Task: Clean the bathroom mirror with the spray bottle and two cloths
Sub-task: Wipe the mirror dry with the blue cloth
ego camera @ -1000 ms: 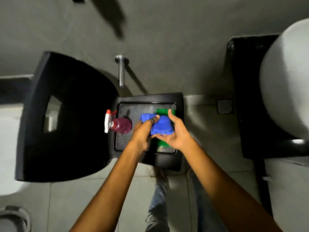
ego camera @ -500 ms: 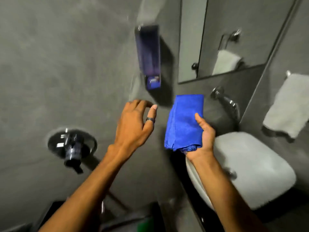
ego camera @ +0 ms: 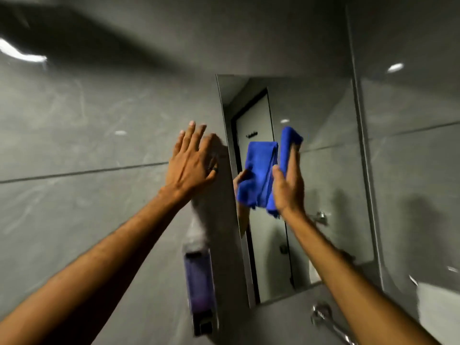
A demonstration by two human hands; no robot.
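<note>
The rectangular mirror (ego camera: 323, 170) hangs on the grey tiled wall, right of centre. My right hand (ego camera: 288, 188) presses a folded blue cloth (ego camera: 286, 150) flat against the mirror's left part, and the glass shows the cloth's reflection beside it. My left hand (ego camera: 191, 163) is raised with fingers spread and holds nothing; it lies against the wall just left of the mirror's edge. The spray bottle and the second cloth are out of view.
A purple soap dispenser (ego camera: 200, 290) is fixed to the wall below my left hand. A chrome tap (ego camera: 326, 317) sticks out under the mirror. A side wall meets the mirror wall at the right.
The view has swung up from the tray by the toilet to the mirror. My right hand carried the blue cloth up and put it on the glass; my left hand rose to the wall.
</note>
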